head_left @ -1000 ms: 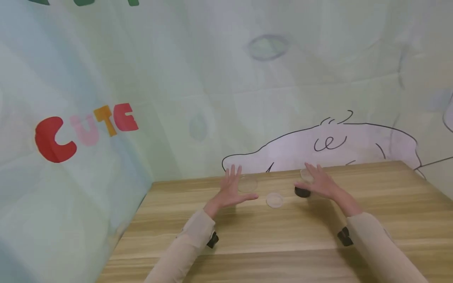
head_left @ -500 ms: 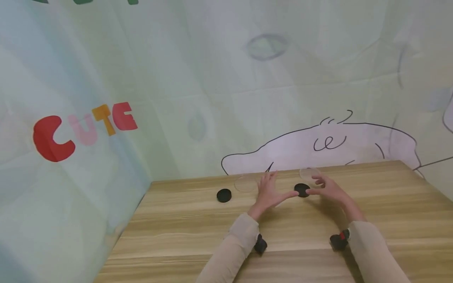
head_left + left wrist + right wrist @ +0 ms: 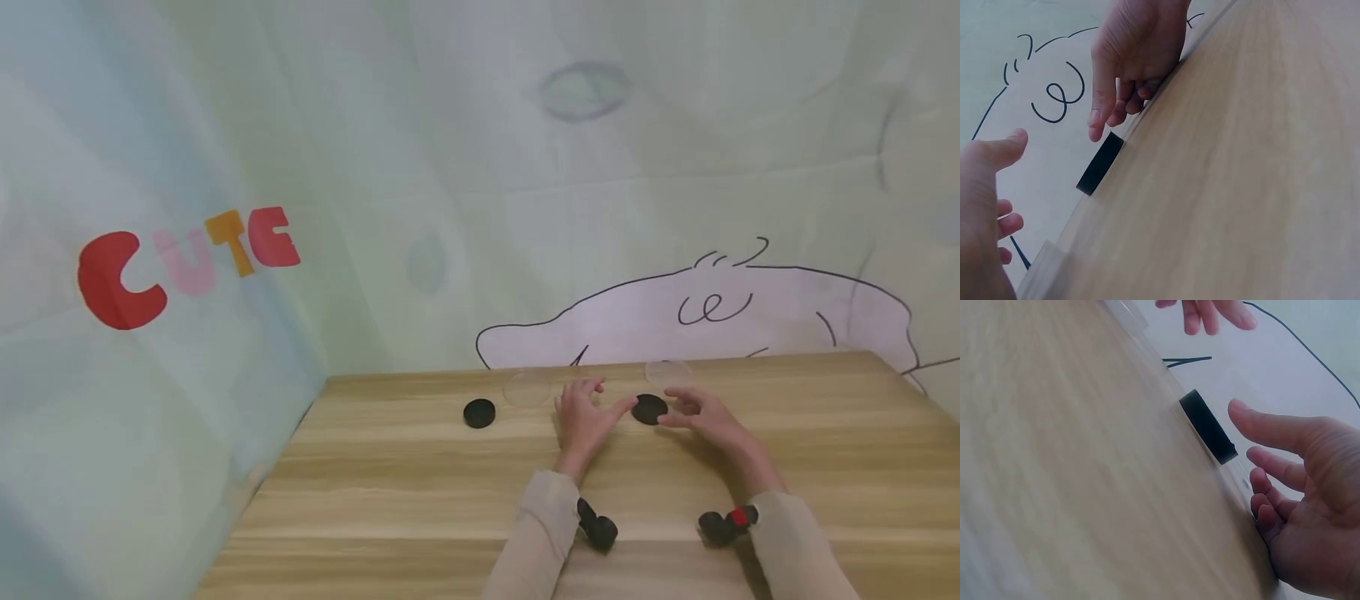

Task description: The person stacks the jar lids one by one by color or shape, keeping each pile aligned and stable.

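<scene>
A shallow black round lid (image 3: pixel 649 409) lies on the wooden table (image 3: pixel 390 483), between the two hands. To its left, my left hand (image 3: pixel 587 421) has its thumb stretched toward the lid's edge and its fingers loosely bent. From the other side, my right hand (image 3: pixel 705 417) reaches in, thumb tip right by the lid and fingers relaxed. In the right wrist view the lid (image 3: pixel 1209 427) shows its low side wall, with a gap to the right thumb (image 3: pixel 1272 428). Neither hand grips anything.
Another black round lid (image 3: pixel 479 412) lies farther left. Clear round pieces, one left (image 3: pixel 527 388) and one right (image 3: pixel 670 375), sit near the table's back edge. A printed cloth backdrop (image 3: pixel 450 167) hangs behind and to the left.
My left hand has moved right, uncovering the left lid and coming up to the right one. My right hand has drawn slightly right. A small clear disc in the middle is now out of sight.
</scene>
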